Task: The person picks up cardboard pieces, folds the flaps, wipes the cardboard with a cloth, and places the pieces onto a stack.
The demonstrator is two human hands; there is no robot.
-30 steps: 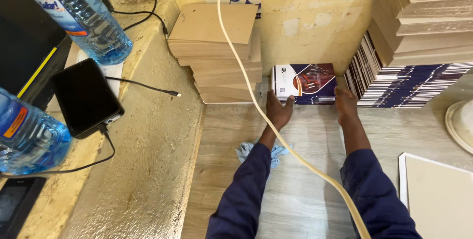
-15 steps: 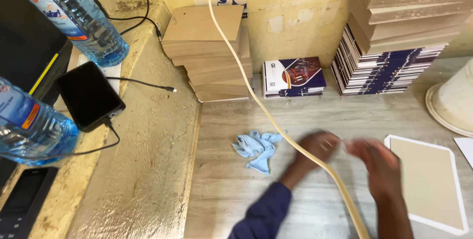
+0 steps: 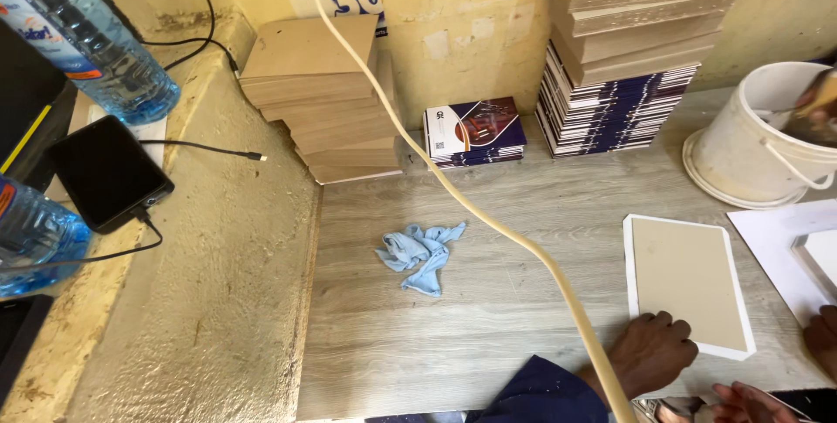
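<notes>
Resting left hand [image 3: 649, 353] flat on board [image 3: 689, 283] | right hand [image 3: 819, 340] state unclear | bucket [image 3: 741, 153] contents unclear

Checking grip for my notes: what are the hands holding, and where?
Nothing is gripped. The left hand rests flat on the board's near left corner; the right hand is mostly out of view.

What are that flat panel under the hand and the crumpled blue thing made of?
The flat panel looks like matte tan greyboard on a white sheet, which shows as a border. The left hand rests on its corner. The blue cloth seems soft woven fabric, judging by its limp folds.
</notes>
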